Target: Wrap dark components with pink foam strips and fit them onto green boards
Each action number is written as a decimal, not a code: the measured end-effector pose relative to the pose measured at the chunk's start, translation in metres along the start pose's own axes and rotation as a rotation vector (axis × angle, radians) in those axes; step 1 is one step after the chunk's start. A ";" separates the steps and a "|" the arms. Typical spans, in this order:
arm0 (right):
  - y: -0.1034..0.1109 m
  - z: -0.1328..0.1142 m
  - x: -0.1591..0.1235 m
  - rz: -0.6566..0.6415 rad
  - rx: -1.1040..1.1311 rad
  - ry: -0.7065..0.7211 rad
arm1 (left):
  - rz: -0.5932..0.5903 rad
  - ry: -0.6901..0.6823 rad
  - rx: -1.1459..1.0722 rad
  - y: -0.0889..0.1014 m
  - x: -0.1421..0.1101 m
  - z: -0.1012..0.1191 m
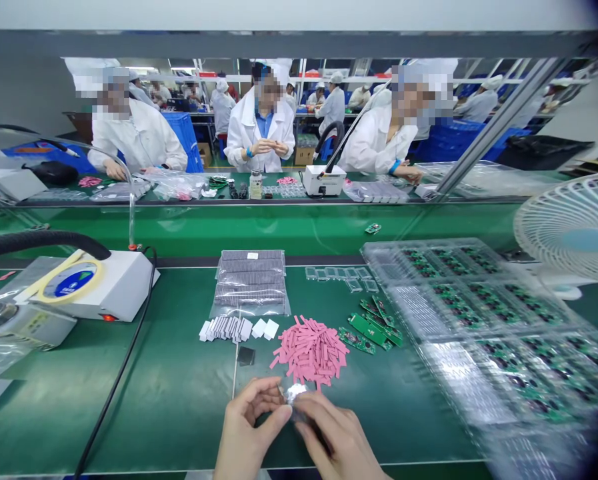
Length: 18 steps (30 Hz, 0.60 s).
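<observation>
The fingertips (269,388) of both hands close in a pinch on a small shiny foil piece (295,393), with the left hand (246,427) and right hand (339,437) almost touching. Just beyond the foil lies the pink strip pile (311,351); left of the pile sits a black square (246,356), and right of it are green boards (369,331), then plastic trays (479,320). Open green mat (169,400) spreads left of the hands, and its near edge runs just below them.
</observation>
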State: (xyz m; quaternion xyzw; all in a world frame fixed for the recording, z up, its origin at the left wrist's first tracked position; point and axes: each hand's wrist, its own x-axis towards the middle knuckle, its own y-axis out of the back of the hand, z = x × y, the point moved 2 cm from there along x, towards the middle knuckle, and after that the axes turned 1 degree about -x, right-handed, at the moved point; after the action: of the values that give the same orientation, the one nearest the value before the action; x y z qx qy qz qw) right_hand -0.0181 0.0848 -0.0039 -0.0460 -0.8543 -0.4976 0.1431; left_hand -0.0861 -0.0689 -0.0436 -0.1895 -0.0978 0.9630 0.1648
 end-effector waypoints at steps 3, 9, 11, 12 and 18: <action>0.012 -0.001 0.005 -0.047 0.045 -0.069 | -0.040 0.005 -0.050 -0.012 -0.002 -0.004; 0.010 0.001 0.011 -0.088 0.477 -0.159 | -0.102 -0.008 -0.076 -0.022 -0.006 0.001; 0.007 0.004 0.011 -0.089 0.636 -0.243 | -0.098 -0.065 0.050 -0.019 -0.006 0.007; 0.006 0.005 0.010 -0.085 0.698 -0.276 | -0.101 -0.116 0.131 -0.018 -0.006 0.011; 0.002 0.008 0.006 -0.046 0.815 -0.327 | -0.106 -0.249 0.314 -0.014 -0.001 0.016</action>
State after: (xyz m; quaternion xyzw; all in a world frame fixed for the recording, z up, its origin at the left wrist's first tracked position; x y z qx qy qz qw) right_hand -0.0249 0.0928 -0.0043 -0.0451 -0.9930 -0.1093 0.0016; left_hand -0.0874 -0.0583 -0.0254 -0.0358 0.0241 0.9724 0.2294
